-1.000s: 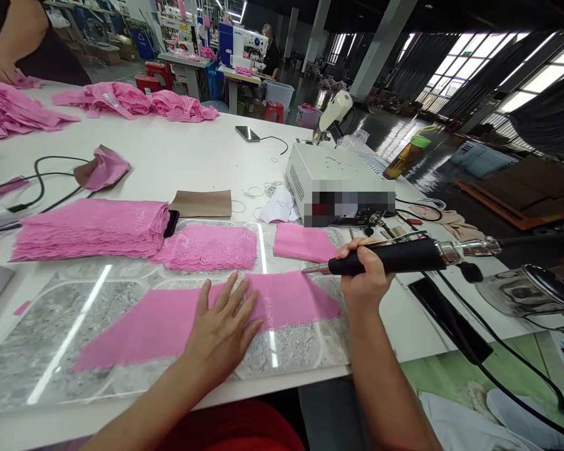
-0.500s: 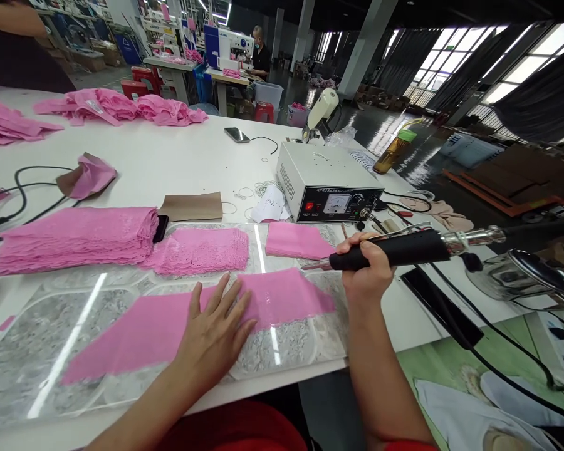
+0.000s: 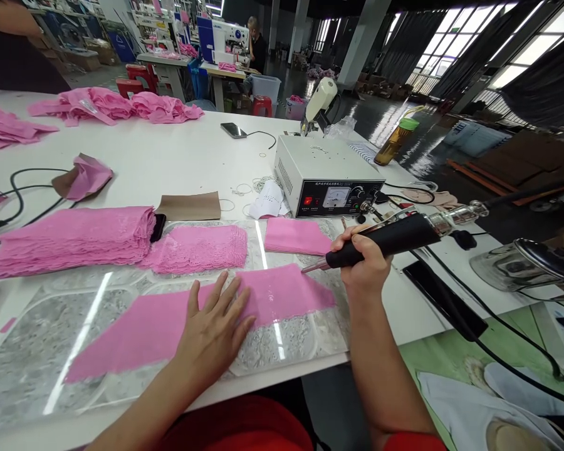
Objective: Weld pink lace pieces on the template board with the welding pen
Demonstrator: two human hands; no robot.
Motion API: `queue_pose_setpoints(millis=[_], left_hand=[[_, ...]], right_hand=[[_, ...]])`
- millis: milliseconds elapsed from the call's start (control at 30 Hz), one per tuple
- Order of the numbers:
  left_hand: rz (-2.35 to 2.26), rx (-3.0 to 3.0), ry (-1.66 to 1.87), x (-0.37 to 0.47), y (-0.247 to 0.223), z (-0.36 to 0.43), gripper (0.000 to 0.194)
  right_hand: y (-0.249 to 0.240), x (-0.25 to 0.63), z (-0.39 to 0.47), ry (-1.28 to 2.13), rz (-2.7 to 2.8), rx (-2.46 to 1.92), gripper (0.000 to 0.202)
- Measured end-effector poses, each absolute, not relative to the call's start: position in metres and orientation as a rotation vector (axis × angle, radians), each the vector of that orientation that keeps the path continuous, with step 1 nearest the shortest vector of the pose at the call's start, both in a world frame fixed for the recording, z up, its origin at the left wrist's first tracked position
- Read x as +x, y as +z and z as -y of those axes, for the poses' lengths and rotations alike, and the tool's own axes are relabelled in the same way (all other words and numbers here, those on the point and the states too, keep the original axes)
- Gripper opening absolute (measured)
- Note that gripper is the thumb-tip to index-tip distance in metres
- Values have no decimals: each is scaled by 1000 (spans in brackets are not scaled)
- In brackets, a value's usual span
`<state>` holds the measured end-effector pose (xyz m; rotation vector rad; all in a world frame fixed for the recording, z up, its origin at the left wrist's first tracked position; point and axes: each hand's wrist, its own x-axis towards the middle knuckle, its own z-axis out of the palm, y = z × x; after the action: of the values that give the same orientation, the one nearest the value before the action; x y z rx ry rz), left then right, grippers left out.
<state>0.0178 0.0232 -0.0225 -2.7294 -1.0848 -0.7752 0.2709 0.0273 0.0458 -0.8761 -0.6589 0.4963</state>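
The fingers of our left hand (image 3: 219, 329) are spread apart and lie flat on the pink piece (image 3: 272, 294), gripping nothing. The fingers of our right hand (image 3: 366, 266) are closed around the black tool (image 3: 385, 241), whose pointed metal tip is at the far edge of the pink piece, near its right end. That piece, our landmark, lies flat on a clear sheet (image 3: 37, 351) over the table (image 3: 183, 156). Just beyond it we have the small pink stack (image 3: 296, 236) near its right end, the lacy pink stack (image 3: 202, 247) near its middle and the tall pink stack (image 3: 75, 241) beyond its left part. Farther beyond are the brown sheet (image 3: 190, 207) and, more to the right, the metal box (image 3: 329, 163) with a dial. Well to its right stands the lidded glass pot (image 3: 521, 266).
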Motion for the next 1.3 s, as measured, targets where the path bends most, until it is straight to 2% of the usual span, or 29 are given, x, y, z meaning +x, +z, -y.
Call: queue_pose_setpoints(millis=[533,1300], left_hand=[[929,-2702,-705,12,-25,-30,35],[944,-2716,-687,11,-25,-30,36]], right_hand=[[54,280,-15,484,610,-862,6],[42,284,-4,481,620,-893,6]])
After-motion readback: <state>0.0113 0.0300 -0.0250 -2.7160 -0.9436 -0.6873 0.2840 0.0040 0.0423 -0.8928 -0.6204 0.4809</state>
